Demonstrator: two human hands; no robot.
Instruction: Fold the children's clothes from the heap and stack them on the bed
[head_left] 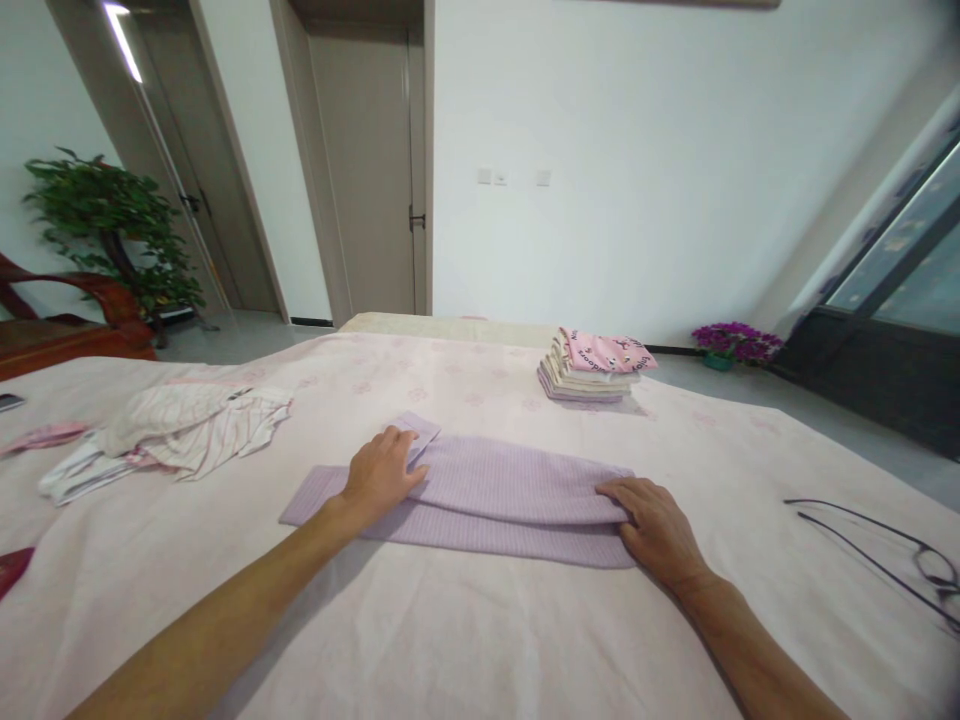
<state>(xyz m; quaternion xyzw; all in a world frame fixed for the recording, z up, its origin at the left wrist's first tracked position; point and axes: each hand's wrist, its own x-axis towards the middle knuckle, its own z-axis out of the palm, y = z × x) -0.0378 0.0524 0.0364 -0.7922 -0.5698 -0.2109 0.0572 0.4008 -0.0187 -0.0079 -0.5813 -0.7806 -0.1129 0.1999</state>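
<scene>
A lavender ribbed garment (510, 480) lies across the bed in front of me, folded lengthwise so that one long layer rests on the other. The lower layer sticks out along the near edge and at the left end. My left hand (381, 468) is on the left part of the upper layer, its fingers curled over the cloth near a narrow end that points away from me. At the right end, my right hand (656, 525) grips the garment's edge, with the fingertips on top and the thumb at the near side.
A stack of folded clothes (592, 370) with a pink printed piece on top stands at the far right. Rumpled striped clothes (180, 425) lie to the left. Eyeglasses (885, 550) rest at the right, and a phone (10, 402) at the left edge. Pale pink bedding (480, 630) covers the bed.
</scene>
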